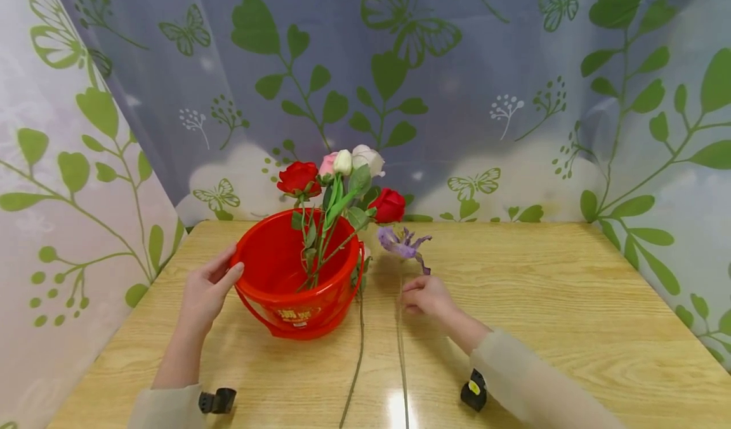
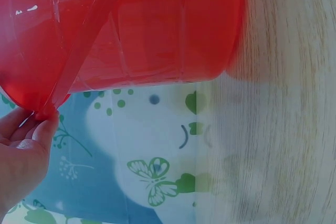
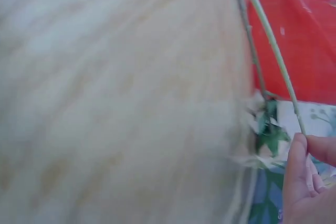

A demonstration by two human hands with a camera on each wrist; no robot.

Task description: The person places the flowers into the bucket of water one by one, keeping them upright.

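Observation:
A red plastic bucket (image 1: 337, 315) stands on the table, its rim pinched at the left between the thumb and fingers of my left hand (image 1: 207, 289). In the left wrist view, the fingertips of that hand (image 2: 29, 145) are at the rim by the handle's end. My right hand (image 1: 429, 299) pinches the long stem of a purple flower (image 1: 400, 244) just below its bloom. The right wrist view shows this stem (image 3: 278, 56) between thumb and finger. Inside the bucket lean several flowers, among them a red rose (image 1: 298, 179), another red rose (image 1: 389, 205) and a white tulip (image 1: 342, 162).
Another flower lies on the table right of the bucket, its stem (image 1: 361, 334) toward me and its head partly hidden by the bucket. The wooden table (image 1: 548, 289) reaches back to a curtain (image 1: 457, 99) printed with leaves and butterflies.

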